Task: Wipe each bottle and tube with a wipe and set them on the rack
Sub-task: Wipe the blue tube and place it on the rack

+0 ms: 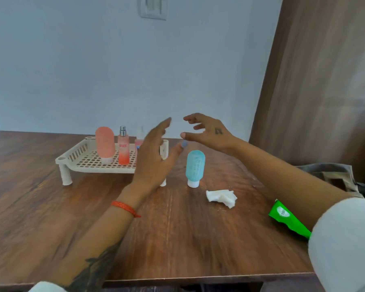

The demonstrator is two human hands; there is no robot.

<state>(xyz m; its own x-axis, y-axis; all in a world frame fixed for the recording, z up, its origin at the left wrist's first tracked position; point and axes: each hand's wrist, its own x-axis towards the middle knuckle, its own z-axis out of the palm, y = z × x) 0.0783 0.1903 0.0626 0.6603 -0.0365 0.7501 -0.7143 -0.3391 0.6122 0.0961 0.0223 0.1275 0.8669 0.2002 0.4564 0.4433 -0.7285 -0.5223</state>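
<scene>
Both hands are raised above the table (177, 239) and nothing is held. The left hand (154, 157) is spread with fingers straight, blurred, in front of the rack's near right corner. The right hand (207, 133) hovers with fingers loosely curled around empty air, just above the blue tube (195, 167).

That blue tube is stood on its white cap on the bare wood, at three o'clock from the rack (82, 159), apart from it; it is judged to be the piece left to wipe. The crumpled wipe (220, 198) is left at five o'clock from the tube, near it. A green packet (287, 218) is seen farther out at four o'clock, half hidden by the right arm.

On the rack, a pink tube (105, 144) is stood cap-down, with an orange spray bottle (123, 148) just at its three o'clock. A third small bottle (138, 142) is mostly hidden behind the left hand.
</scene>
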